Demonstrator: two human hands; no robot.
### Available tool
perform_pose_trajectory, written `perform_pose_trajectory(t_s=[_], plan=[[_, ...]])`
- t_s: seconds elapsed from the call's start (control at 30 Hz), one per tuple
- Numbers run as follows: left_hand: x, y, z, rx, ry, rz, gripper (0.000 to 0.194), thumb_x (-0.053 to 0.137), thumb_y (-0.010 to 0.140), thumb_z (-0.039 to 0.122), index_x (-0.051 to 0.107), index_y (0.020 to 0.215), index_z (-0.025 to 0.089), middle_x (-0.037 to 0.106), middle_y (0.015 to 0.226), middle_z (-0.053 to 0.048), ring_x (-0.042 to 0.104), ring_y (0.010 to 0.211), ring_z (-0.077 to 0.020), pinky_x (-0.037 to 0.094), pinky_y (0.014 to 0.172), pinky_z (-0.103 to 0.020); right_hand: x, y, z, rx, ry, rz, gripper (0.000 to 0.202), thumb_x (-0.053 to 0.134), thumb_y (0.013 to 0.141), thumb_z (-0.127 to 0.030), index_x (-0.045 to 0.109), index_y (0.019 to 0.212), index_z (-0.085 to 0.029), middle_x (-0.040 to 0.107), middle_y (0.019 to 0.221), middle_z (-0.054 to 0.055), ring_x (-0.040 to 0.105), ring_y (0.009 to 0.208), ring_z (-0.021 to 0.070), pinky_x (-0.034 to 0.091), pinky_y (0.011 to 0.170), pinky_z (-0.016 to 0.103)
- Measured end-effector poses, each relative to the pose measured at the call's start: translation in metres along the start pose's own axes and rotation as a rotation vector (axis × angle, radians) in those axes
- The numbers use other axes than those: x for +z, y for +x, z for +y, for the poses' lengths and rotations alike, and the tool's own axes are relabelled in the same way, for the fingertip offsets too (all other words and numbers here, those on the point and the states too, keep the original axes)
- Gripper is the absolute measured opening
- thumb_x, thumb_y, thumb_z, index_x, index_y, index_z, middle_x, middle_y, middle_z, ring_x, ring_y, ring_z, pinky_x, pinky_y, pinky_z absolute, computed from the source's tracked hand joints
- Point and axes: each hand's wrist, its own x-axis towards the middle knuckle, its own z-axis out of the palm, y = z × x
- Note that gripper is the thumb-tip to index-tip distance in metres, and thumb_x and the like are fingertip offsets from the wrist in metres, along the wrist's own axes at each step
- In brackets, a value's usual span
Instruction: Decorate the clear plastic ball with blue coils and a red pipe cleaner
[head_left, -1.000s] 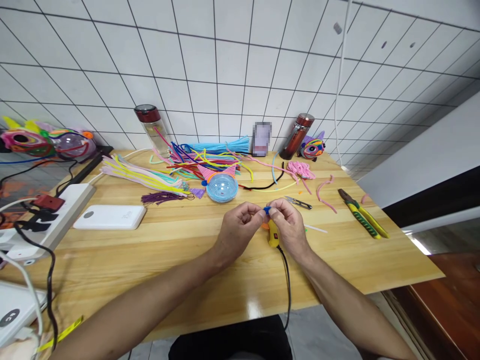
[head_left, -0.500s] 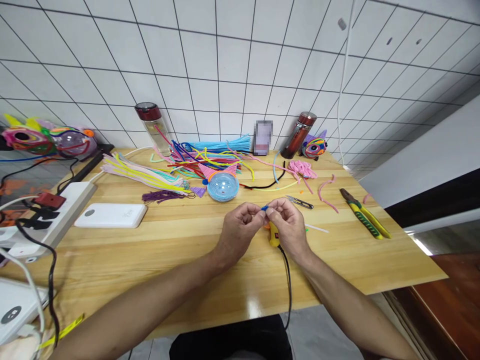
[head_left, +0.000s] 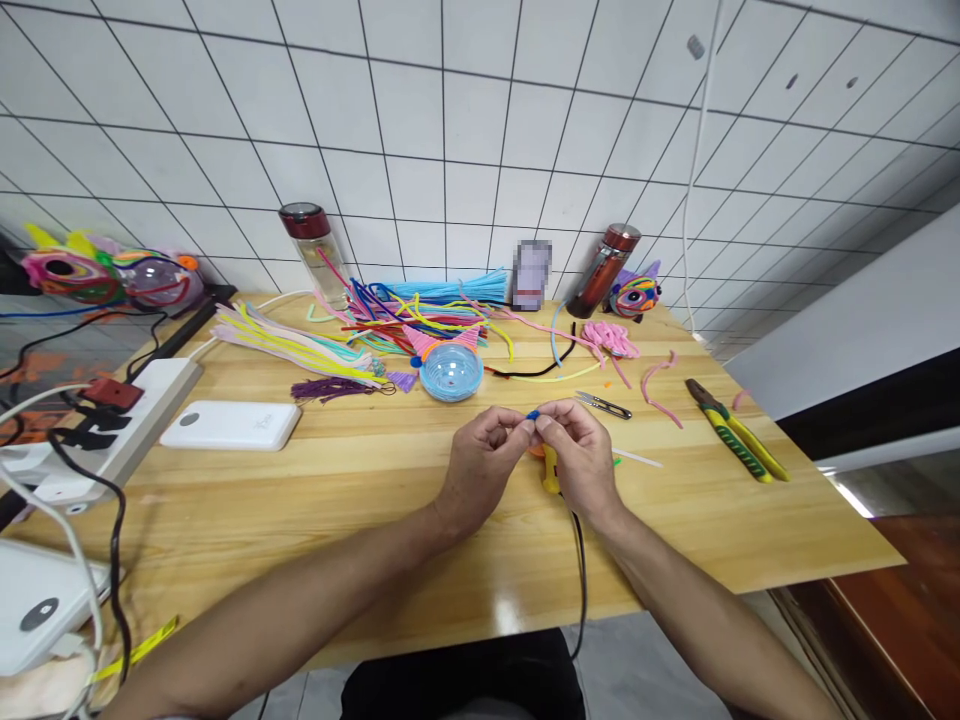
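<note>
1. White device [head_left: 49,605], flat on the near left corner, cables running over it.
2. Craft figures [head_left: 154,280], two, bright-coloured, at the far left.
3. Power strip [head_left: 146,410], white, with dark plugs and one red plug.
4. Power bank [head_left: 232,425], white, flat on the wooden table [head_left: 360,480].
5. Pale fuzzy stems [head_left: 296,345], bundled, pink, yellow and mint.
6. Glass bottle [head_left: 317,260], dark red cap, near the wall.
7. Purple tassel [head_left: 330,389], lying in front of the pale bundle.
8. Mixed stems [head_left: 420,312], heaped loosely, many colours.
9. Round light-blue piece [head_left: 450,373], with two pink ear shapes, in front of the heap.
10. Left hand [head_left: 476,465], thumb and fingertips pinched on one side of item 11.
11. Blue piece [head_left: 532,414], small, mostly covered, held between both hands above the table; exact form cannot be told.
12. Yellow tool [head_left: 551,472], partly hidden by the right hand, black cord trailing over the near edge.
13. Right hand [head_left: 585,460], fingertips closed on the other side of item 11.
14. Metallic red flask [head_left: 602,272], near the wall.
15. Thread snips [head_left: 604,404], lying beyond the right hand.
16. Pink stems [head_left: 611,338], bunched.
17. Pliers [head_left: 739,432], green-and-yellow handles, near the right edge.
</note>
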Motion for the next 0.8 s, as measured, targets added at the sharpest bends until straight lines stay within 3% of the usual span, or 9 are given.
perform_pose_trajectory(t_s=[0.3,0.4,0.6,0.8], plan=[[-0.002,0.002,-0.006,0.111,0.109,0.041,0.016,0.074,0.087,0.034,0.079,0.088,0.019,0.074,0.073,-0.002,0.060,0.060,-0.0125,0.048,0.059,-0.026,0.006,0.000,0.002,0.207,0.282,-0.027,0.033,0.097,0.067,-0.045,0.077,0.082,-0.023,0.071,0.071,-0.002,0.062,0.066,0.0113,0.052,0.066,0.023],[-0.003,0.004,-0.007,0.115,0.115,0.037,0.016,0.075,0.088,0.034,0.080,0.088,0.019,0.075,0.074,-0.002,0.059,0.060,-0.0123,0.047,0.060,-0.026,0.005,0.002,0.005,0.196,0.266,-0.015,0.033,0.097,0.068,-0.045,0.076,0.082,-0.023,0.071,0.072,-0.002,0.061,0.066,0.0119,0.052,0.066,0.025],[-0.007,0.004,-0.004,0.029,0.030,-0.030,0.024,0.074,0.090,0.041,0.075,0.083,0.018,0.075,0.076,-0.003,0.059,0.063,-0.0125,0.047,0.063,-0.027,0.001,0.007,0.011,0.072,0.093,-0.031,0.032,0.085,0.081,-0.051,0.072,0.083,-0.022,0.069,0.068,-0.002,0.061,0.066,0.0150,0.050,0.068,0.028],[-0.018,0.017,0.009,0.032,-0.015,0.183,0.035,0.068,0.094,0.050,0.068,0.078,0.019,0.059,0.066,0.002,0.038,0.052,-0.0087,0.032,0.050,-0.024,0.000,0.010,0.005,0.093,0.087,-0.013,0.033,0.081,0.081,-0.053,0.068,0.085,-0.023,0.070,0.065,-0.002,0.060,0.059,0.0152,0.051,0.062,0.028]])
